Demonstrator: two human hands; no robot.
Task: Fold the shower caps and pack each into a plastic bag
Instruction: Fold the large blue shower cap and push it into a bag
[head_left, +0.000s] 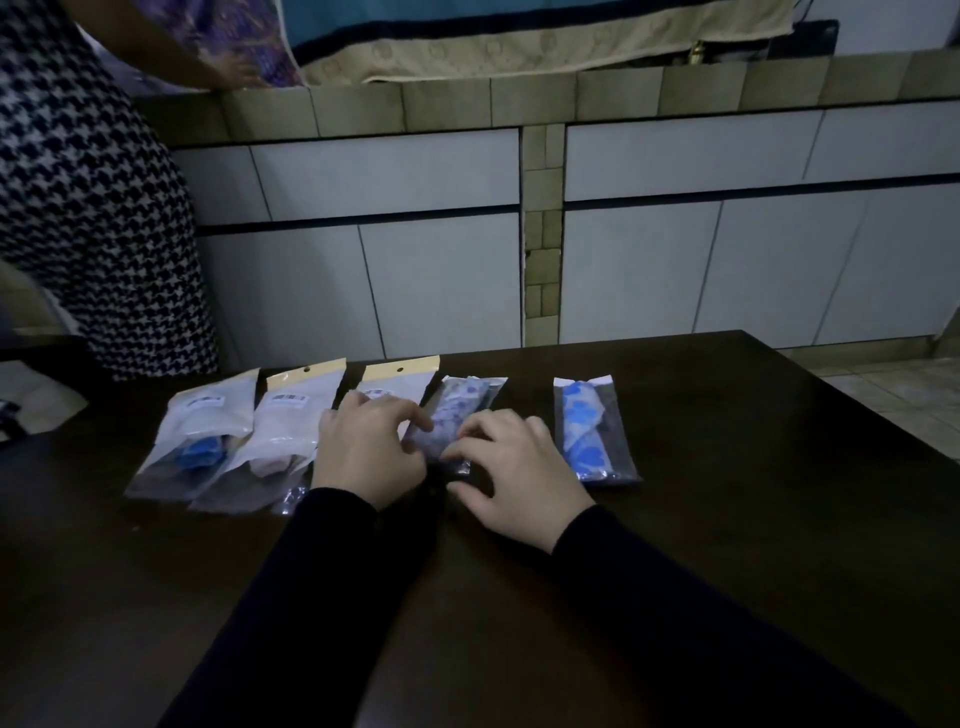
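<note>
Dark table (727, 467) carries the row; left of the blue-flowered pack (587, 431), my left hand (363, 447) and right hand (514, 478) pinch the purple-print bag (457, 410). I'd flatten its mouth, then seal evenly.

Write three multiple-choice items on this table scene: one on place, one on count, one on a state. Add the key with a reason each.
1. Where does the bag with the blue-flowered cap lie?
A. far left of the row
B. right end of the row, apart from the rest
C. under the left hand

2. How many bags show a tan header card?
A. two
B. five
C. none

3. What are the hands doing?
A. resting off the table
B. both working the purple-patterned bag
C. lifting a bag high

Key: 1 B, it lies alone right of the right hand. 2 A, only two headers show. 3 B, left hand and right hand both have fingers on the purple-patterned bag on the table.
</note>
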